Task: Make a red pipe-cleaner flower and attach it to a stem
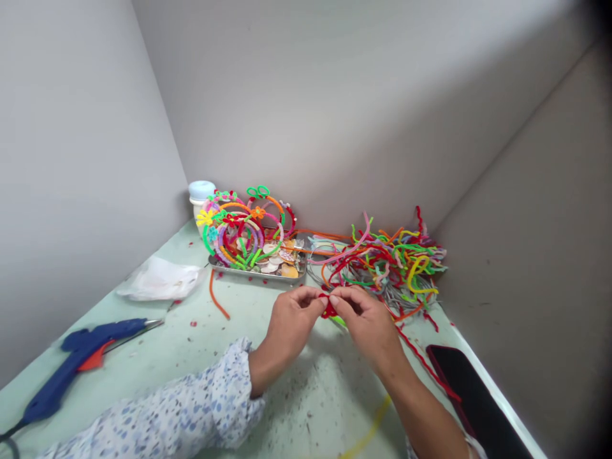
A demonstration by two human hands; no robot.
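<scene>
Both hands meet above the middle of the table, pinching a small looped piece of red pipe cleaner (327,308) between thumbs and forefingers. My left hand (292,319) grips its left side, and my right hand (366,319) grips its right side. A bit of bright green pipe cleaner (338,321) shows just under the red piece; whether the two are joined I cannot tell. Beyond the hands lies a tangled heap of coloured pipe cleaners (382,264). Headbands wrapped in pipe cleaner (243,233), some with flowers, stand in a metal tray (258,275) of small flat pieces.
On the left lie a blue glue gun (81,357) with its cord and a white plastic bag (162,279). A white container with a light-blue lid (201,190) stands in the back corner. A dark phone (473,401) lies at the right edge. Grey panels (335,115) enclose the table.
</scene>
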